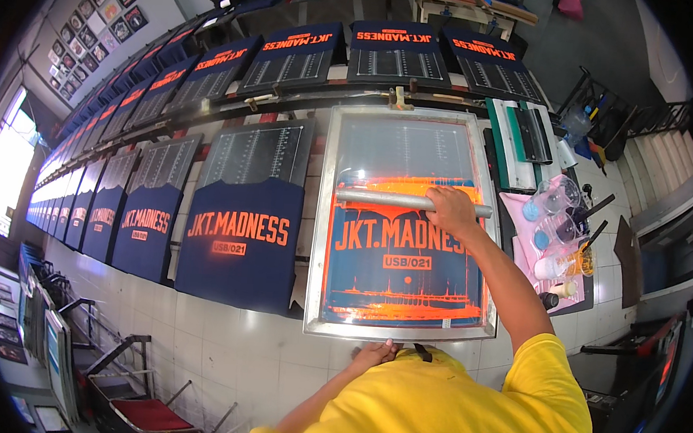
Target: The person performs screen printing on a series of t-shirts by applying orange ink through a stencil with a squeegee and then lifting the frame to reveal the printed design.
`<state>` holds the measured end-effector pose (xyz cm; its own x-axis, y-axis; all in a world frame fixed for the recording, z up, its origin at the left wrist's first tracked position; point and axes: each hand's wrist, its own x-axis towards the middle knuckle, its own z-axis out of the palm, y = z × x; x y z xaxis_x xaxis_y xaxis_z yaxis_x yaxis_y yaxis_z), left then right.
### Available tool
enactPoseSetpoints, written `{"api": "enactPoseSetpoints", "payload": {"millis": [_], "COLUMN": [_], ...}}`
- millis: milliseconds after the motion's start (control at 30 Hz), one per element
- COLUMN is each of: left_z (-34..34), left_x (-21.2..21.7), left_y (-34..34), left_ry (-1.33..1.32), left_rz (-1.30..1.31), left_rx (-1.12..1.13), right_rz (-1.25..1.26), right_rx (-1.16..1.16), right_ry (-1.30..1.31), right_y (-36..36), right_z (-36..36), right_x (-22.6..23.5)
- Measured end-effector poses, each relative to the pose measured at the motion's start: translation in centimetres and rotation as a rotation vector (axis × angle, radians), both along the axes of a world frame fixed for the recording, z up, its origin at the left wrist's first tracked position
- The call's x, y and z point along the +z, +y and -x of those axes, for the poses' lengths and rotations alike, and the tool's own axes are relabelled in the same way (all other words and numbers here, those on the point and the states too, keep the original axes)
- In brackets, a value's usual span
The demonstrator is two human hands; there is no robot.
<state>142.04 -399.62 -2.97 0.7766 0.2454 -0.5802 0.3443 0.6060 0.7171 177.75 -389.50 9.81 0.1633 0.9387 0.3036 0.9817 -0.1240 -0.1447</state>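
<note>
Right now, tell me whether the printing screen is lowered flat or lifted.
Lowered flat: the screen frame lies level over a navy shirt, and the right hand holds the squeegee on it.

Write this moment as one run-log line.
right hand: gripping squeegee handle | left hand: on screen frame edge | orange ink on mesh

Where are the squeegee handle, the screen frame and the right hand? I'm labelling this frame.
squeegee handle (pixel 379 198), head view, bare metal bar left of the grip.
screen frame (pixel 319 223), head view, left rail.
right hand (pixel 451 211), head view, knuckles.
</note>
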Motion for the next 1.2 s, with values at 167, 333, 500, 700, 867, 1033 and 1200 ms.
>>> {"api": "enactPoseSetpoints", "payload": {"millis": [167,333,500,700,867,1033,1200], "left_z": [-0.3,-0.3,-0.4,-0.5,-0.2,-0.4,-0.9], "left_x": [0.6,1.1,-0.1,-1.1,1.0,2.8,1.9], "left_y": [0.1,0.4,0.3,0.2,0.3,0.4,0.0], "left_ry": [-0.049,-0.057,-0.107,-0.155,-0.06,0.07,-0.039], "left_rz": [-0.034,-0.05,0.027,0.015,-0.017,-0.122,-0.167], "left_rx": [-0.018,-0.058,-0.016,-0.004,-0.036,-0.076,-0.114], "right_rz": [-0.13,-0.122,-0.156,-0.027,0.119,-0.06,0.073], "right_rx": [0.033,0.072,0.066,0.09,0.056,0.081,0.057], "right_ry": [-0.106,-0.004,-0.067,0.02,0.043,0.035,0.068], "right_y": [-1.4,-0.2,1.0,1.1,1.5,1.2,2.5], "right_z": [1.4,-0.3,-2.3,-1.2,-0.3,0.0,-1.0], "right_x": [-1.8,0.1,-0.7,0.3,1.9,-0.3,1.9]}}
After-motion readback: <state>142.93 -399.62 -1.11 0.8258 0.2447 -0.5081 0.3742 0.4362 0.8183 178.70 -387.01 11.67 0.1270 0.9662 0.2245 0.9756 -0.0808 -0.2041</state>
